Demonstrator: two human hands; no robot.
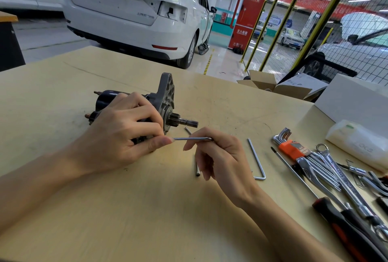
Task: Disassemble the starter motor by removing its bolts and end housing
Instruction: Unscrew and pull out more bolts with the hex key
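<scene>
Pale wood bench [130,209] with the starter motor [151,104] lying on its side left of centre, pinion shaft pointing right and the grey end housing [167,91] standing up at that end. Left hand [126,129] is wrapped over the motor body, fingers curled around it, thumb tip right at the end of a long hex key [192,139]. Right hand [220,154] pinches that key near its bend, the long arm running level toward the motor's lower edge and the short arm hanging down below the hand. Just beside the shaft there's a thin bolt [188,130] lying on the bench. Another loose L-shaped key [257,160] sits right of the right hand. Further right is a hex key set in an orange holder [290,149], some spanners [336,175] and a red-and-black screwdriver [344,224]. White car [136,9] parked behind.
</scene>
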